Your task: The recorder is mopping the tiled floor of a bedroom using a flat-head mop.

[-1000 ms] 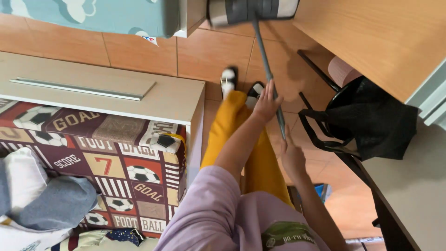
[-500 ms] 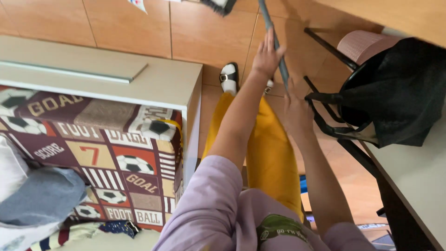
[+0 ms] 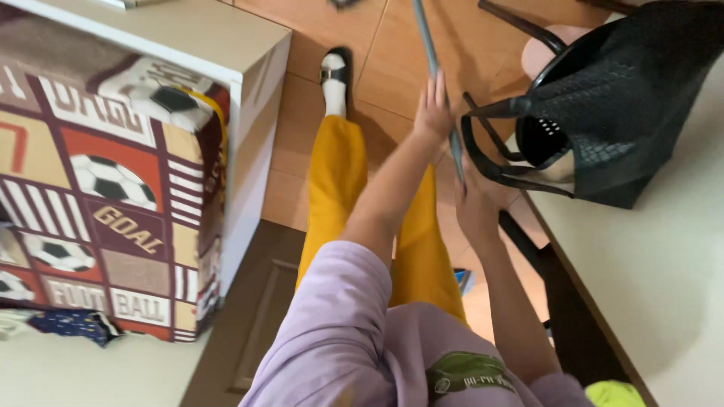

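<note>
one grey pole (image 3: 437, 83) gripped by two hands: left hand (image 3: 434, 113), right hand (image 3: 477, 202).

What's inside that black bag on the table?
The black bag sits open on the white table. Only dark lining and something pale near its mouth show; the rest is hidden by its sides.

Both hands (image 3: 452, 151) grip a grey pole (image 3: 436, 75), probably a mop handle.

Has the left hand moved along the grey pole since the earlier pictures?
Cannot tell: the left hand grips the grey pole above the right hand throughout; the camera tilted.
</note>
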